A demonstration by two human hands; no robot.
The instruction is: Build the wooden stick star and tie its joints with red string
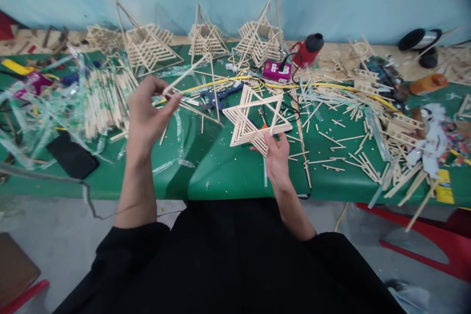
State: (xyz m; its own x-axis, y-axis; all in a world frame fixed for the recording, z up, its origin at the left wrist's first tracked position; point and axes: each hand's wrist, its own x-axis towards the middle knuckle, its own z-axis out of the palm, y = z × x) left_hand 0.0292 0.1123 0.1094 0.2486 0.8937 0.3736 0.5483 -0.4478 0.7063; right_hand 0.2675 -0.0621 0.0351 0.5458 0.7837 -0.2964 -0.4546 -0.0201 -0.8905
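Raised above the table's left half, my left hand pinches one corner of a thin wooden stick triangle between thumb and fingers. The triangle's other two corners point right, toward the star. My right hand grips the lower right of a six-pointed star frame, built from layers of stacked sticks and tilted toward me. A gap separates the triangle from the star. Something small and orange shows behind the star by my right fingers, mostly hidden. Blue pliers lie on the table between my hands.
Several stacked-stick star baskets line the back of the green table. Bundled sticks and a black phone lie left. A red bottle, purple power strip and yellow cord sit behind; loose sticks scatter right.
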